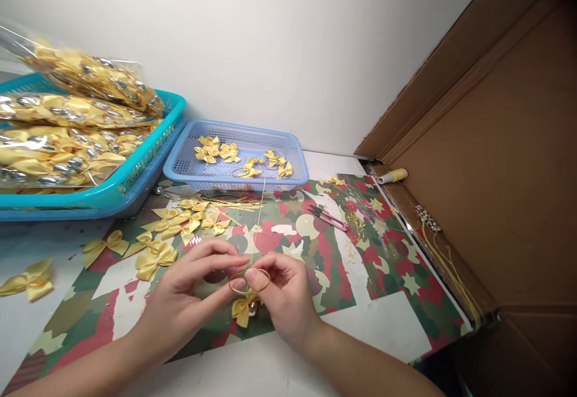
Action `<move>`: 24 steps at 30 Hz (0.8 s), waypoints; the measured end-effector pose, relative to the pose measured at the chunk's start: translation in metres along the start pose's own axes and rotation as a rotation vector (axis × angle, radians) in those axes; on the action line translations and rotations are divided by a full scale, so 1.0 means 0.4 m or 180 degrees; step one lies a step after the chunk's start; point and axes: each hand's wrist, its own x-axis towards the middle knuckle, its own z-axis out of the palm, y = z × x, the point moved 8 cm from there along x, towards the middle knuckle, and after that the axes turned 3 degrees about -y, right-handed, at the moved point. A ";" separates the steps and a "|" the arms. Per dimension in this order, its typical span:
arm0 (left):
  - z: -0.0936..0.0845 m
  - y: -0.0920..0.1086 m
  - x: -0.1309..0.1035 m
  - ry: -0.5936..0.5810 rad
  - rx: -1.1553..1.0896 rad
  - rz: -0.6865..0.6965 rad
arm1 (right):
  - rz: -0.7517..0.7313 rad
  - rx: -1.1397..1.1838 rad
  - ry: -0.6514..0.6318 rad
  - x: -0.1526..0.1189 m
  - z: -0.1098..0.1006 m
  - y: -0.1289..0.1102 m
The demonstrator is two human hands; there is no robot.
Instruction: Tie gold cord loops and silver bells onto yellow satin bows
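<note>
While 2 hands (205, 292) pinch gold cord (250, 292), bow (242, 311) hangs.

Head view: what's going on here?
A person's right hand pinches a thin gold loop between its fingers, with the left hand close against it. A yellow bow and a silvery bead sit just below. More bows lie loose on the patterned sheet, others in the light-blue basket. Pink-handled snips lie apart, unheld.
</note>
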 end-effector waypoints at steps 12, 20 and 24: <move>-0.003 0.030 -0.010 -0.0185 0.0515 0.0571 | 0.0743 0.0386 -0.0401 0.002 0.013 0.027; 0.044 0.033 -0.010 -0.0987 0.2055 0.0045 | 0.0801 -0.0618 -0.0225 0.025 -0.061 0.007; 0.060 0.010 -0.035 -0.1136 0.2179 0.0124 | 0.0946 -0.0897 -0.0381 0.020 -0.061 0.008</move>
